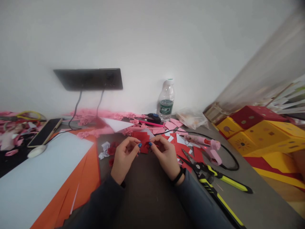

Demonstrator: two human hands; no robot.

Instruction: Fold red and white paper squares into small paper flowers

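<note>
Red paper everywhere on this one, and from what I can see it's partway through at best. Red paper sheets lie flat right behind the fingers, plus a scatter of red paper scraps over to the right, so plenty looks unworked. On the done side, I'd count the little crumpled-looking white paper flower and red paper flower just beside the left hand, though they're too blurry to say if they're really finished. Pink paper flowers along the back by the wall look properly shaped to me. Both the left hand and the right hand have fingers curled, thumbs near the fingertips, facing each other over the counter. There might be a small dark red bit between them, but honestly I can't tell whether either one is pinching anything. Pink glue gun rests to the right with a red light showing, neither hand on it, and the yellow-and-black shears lie with blades spread, nobody holding them. My read: some pieces made, lots of flat red left over.
</note>
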